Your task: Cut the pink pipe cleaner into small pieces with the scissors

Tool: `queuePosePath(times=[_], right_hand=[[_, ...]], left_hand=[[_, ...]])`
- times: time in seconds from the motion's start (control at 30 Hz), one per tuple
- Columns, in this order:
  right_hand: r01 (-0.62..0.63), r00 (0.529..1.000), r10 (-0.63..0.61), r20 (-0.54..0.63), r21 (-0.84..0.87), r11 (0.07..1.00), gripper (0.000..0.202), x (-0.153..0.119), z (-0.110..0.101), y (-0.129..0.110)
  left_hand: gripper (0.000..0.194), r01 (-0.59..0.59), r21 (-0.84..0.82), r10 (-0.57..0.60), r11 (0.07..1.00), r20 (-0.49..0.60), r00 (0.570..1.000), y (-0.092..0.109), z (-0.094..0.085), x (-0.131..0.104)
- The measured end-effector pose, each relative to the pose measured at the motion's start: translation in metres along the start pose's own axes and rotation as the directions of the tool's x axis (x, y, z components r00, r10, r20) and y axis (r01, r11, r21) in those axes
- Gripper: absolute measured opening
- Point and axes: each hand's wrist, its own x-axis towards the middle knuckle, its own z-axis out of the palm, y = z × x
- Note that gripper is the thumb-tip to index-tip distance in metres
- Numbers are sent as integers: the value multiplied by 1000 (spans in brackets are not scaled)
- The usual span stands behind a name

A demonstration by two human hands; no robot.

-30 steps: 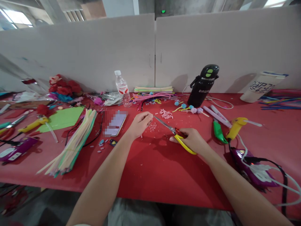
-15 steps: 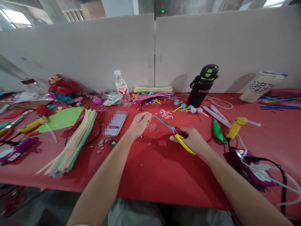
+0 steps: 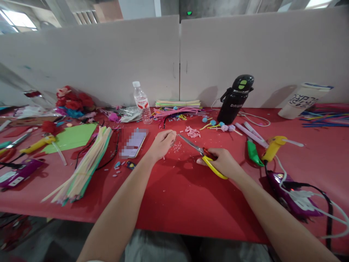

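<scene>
My right hand (image 3: 220, 162) is closed round the yellow and red handles of a pair of scissors (image 3: 192, 145). The blades point left and away, their tips close to the fingers of my left hand (image 3: 164, 142). Those left fingers are pinched together; whatever they hold is too small to make out. Below and between the hands, tiny pale trimmings (image 3: 177, 147) are strewn on the red table (image 3: 174, 203). A little heap of short pink pieces (image 3: 192, 132) lies just beyond the scissor blades.
Left of my arm are a phone (image 3: 134, 143), a bundle of pipe cleaners (image 3: 84, 167) and green sheets (image 3: 72, 138). A plastic bottle (image 3: 142, 103) and black flask (image 3: 235, 102) stand behind. To the right are a yellow glue gun (image 3: 274, 148), a purple box (image 3: 296, 202) and cables.
The scissor tips have shifted very slightly left, nearer to my left fingers. Both hands otherwise keep almost the same place.
</scene>
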Motion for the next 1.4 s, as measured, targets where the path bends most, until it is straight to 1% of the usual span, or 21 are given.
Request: queuePosePath(times=[0.23,0.43,0.63,0.77,0.93,1.1,1.23,1.4], right_hand=[[-6,1000,5,-11,-21,1000,57,1,1,1],[-20,998,21,-56,30,999,54,0,-3,-5],[-1,999,2,-32,23,1000,53,0,-1,-4],[-1,1000,2,-27,31,1000,52,0,1,-4],[-2,1000,2,-17,28,1000,52,0,1,-3],[-22,999,23,-34,24,999,55,1,1,-1],[-12,999,12,-52,19,1000,57,1,0,-3],[-9,1000,9,-25,20,1000,54,1,0,-4]], left_hand=[[31,5,11,-5,1000,-5,1000,-2,-1,-1],[29,7,-15,-7,1000,-25,1000,-2,-1,0],[30,-5,-21,5,1000,-25,1000,-3,-2,0],[30,9,-43,-9,999,-18,1000,-2,-2,0],[31,10,-12,-10,1000,-7,1000,0,-1,0],[30,14,20,-13,1000,-23,1000,-3,-2,0],[26,-4,-8,3,1000,-20,1000,-5,-3,0],[25,2,-24,-3,1000,-28,1000,-4,-4,1]])
